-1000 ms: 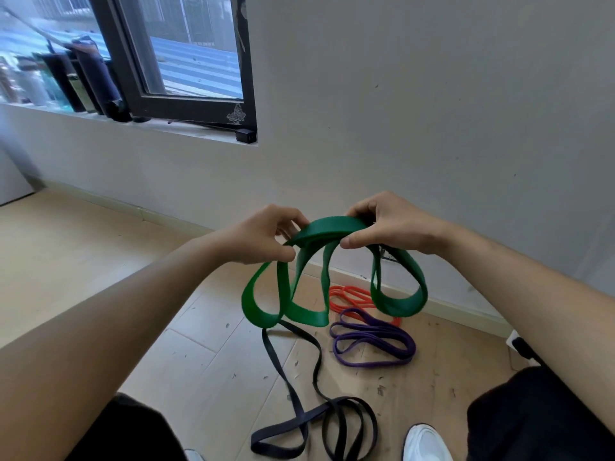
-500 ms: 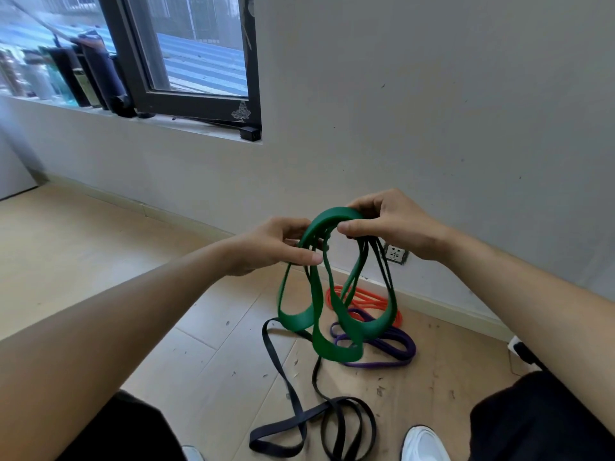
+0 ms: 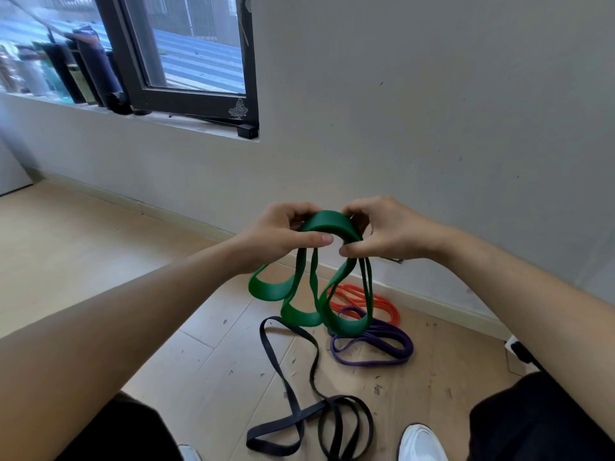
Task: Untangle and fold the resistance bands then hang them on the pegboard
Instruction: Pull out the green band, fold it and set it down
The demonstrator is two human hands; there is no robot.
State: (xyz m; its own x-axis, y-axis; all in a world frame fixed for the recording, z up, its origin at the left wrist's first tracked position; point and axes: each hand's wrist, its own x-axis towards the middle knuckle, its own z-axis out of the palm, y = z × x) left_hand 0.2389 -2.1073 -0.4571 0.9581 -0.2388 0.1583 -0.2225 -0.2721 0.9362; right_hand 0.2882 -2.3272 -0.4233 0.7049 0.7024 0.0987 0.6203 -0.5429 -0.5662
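Below, pale wood floor (image 3: 100,261) meets grey wall (image 3: 432,111); window (image 3: 186,54) upper left. Left hand (image 3: 279,236) and right hand (image 3: 382,231) both grip green band (image 3: 332,224), loops dangling over black band (image 3: 299,387), purple band (image 3: 376,351), orange band (image 3: 366,301).

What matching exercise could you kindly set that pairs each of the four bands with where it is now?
1. green band
2. black band
3. purple band
4. orange band

A. on the floor, nearest the wall
B. on the floor, nearest the shoe
C. gripped by left hand and right hand
D. on the floor, between the other two lying there

Pairs: 1-C, 2-B, 3-D, 4-A
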